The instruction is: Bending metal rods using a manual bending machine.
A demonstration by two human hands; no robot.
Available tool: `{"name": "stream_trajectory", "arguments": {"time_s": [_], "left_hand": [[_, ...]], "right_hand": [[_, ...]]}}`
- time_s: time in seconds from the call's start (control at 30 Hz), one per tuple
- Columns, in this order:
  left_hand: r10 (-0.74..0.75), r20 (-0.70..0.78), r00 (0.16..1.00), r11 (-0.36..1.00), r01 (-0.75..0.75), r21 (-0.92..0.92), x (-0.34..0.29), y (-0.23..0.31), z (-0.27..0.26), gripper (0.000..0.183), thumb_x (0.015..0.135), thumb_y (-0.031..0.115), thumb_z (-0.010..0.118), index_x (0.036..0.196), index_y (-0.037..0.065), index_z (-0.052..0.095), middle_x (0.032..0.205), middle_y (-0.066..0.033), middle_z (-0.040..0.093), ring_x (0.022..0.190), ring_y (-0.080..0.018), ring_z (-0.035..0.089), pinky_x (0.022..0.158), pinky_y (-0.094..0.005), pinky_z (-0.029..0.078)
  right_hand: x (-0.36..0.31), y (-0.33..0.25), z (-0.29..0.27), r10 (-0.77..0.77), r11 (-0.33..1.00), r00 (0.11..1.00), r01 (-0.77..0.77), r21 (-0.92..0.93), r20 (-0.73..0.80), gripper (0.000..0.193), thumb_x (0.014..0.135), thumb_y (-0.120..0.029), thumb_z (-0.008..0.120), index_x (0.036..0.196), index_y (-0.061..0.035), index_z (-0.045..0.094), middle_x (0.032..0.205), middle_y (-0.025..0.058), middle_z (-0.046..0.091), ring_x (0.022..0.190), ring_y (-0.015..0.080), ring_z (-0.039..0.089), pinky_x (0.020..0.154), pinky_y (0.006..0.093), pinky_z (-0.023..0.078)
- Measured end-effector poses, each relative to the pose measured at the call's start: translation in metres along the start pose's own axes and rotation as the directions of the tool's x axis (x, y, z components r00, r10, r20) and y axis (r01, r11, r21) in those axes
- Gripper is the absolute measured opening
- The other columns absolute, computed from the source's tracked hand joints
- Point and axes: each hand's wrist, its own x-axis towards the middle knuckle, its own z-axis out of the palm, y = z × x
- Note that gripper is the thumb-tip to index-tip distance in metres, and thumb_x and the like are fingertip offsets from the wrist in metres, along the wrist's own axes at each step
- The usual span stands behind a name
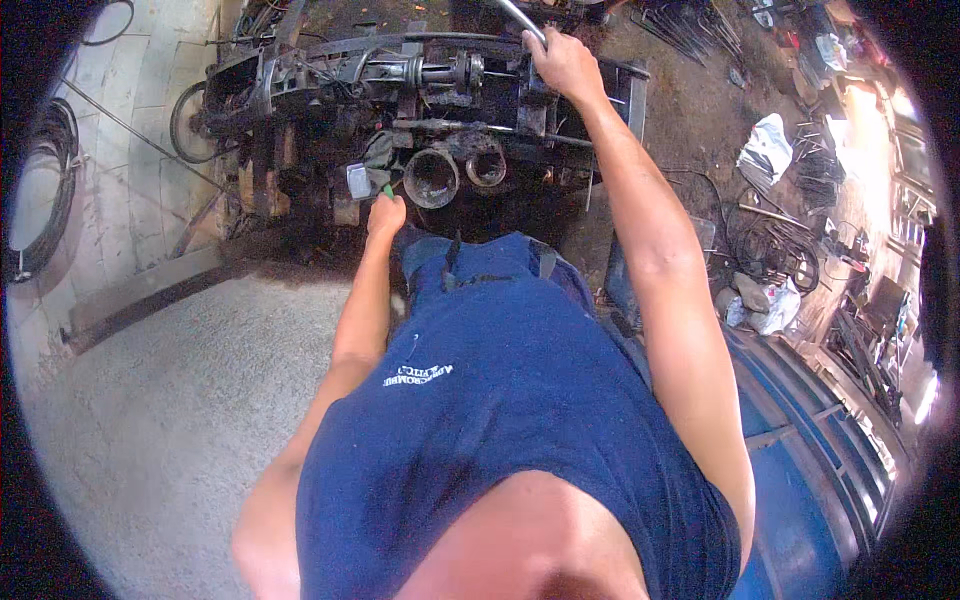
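My right hand [566,66] is closed round a bright metal bar [521,16], which slants up and left out of view at the top edge. Below it stands a dark, greasy machine [430,75] with a shaft and metal frame. At the machine's near side my left hand [386,215] is closed on a small green thing [388,190]; its kind is too small to make out. Just left of that hand is a pale boxy piece [358,182]. To the right of it sit two cups, a larger metal cup [432,179] and a smaller metal cup [487,166].
Coiled black hose [48,190] hangs on the tiled wall at left. A handwheel [195,122] sits at the machine's left end. Thin rods [690,30], a white bag [766,152] and tangled cable lie on the right. A blue metal body [800,490] stands close at lower right.
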Motion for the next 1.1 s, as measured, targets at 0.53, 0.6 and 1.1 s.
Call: {"name": "stream_trajectory", "arguments": {"time_s": [0.53, 0.6, 1.1], "left_hand": [[-0.011, 0.148, 0.989, 1.000, 0.010, 0.013, 0.029, -0.017, 0.003, 0.052, 0.086, 0.035, 0.042, 0.115, -0.006, 0.057, 0.115, -0.0316, 0.057, 0.114, -0.0428, 0.053, 0.097, -0.0466, 0.042], [0.022, 0.173, 0.985, 0.999, -0.026, 0.020, 0.036, -0.023, 0.001, 0.048, 0.085, 0.033, 0.043, 0.106, -0.006, 0.061, 0.107, -0.0303, 0.060, 0.108, -0.0427, 0.056, 0.093, -0.0466, 0.044], [0.039, 0.446, 0.894, 0.999, -0.049, 0.011, 0.028, -0.002, -0.021, 0.029, 0.078, 0.020, 0.045, 0.073, -0.003, 0.063, 0.067, -0.0143, 0.066, 0.057, -0.0248, 0.064, 0.051, -0.0371, 0.047]], "right_hand": [[0.002, -0.006, 0.002, -0.048, 0.998, 0.998, 0.047, -0.042, -0.027, 0.050, 0.094, -0.047, 0.043, 0.090, -0.0015, 0.063, 0.082, 0.0222, 0.066, 0.080, 0.0397, 0.065, 0.074, 0.0501, 0.052], [0.002, -0.010, 0.001, -0.043, 0.999, 0.999, 0.042, -0.033, -0.015, 0.049, 0.094, -0.047, 0.043, 0.090, -0.0018, 0.063, 0.082, 0.0223, 0.066, 0.080, 0.0397, 0.065, 0.073, 0.0501, 0.052], [0.002, 0.000, 0.000, -0.008, 0.998, 1.000, 0.009, -0.061, 0.020, 0.051, 0.094, -0.050, 0.041, 0.095, -0.0035, 0.063, 0.086, 0.0237, 0.066, 0.082, 0.0419, 0.064, 0.075, 0.0515, 0.051]]}}
